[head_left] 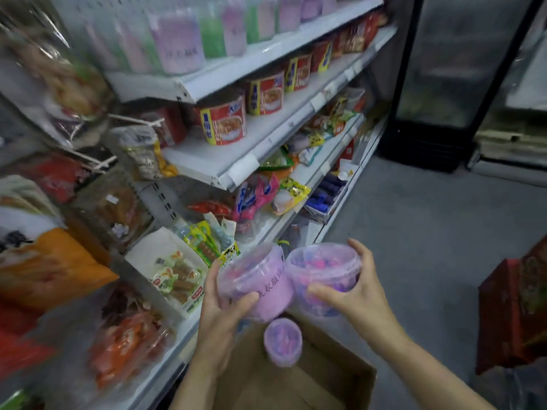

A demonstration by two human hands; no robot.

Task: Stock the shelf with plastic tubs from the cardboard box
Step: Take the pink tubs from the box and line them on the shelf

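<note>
Both hands grip purple tubs.

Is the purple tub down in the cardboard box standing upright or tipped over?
Roughly upright: the purple tub shows its round lid face-up toward the camera, with its side wall running down below it into the cardboard box.

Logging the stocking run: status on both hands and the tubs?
Left hand grips one purple plastic tub; right hand grips a second purple tub. Third purple tub in brown cardboard box. Nothing in the way.
</note>
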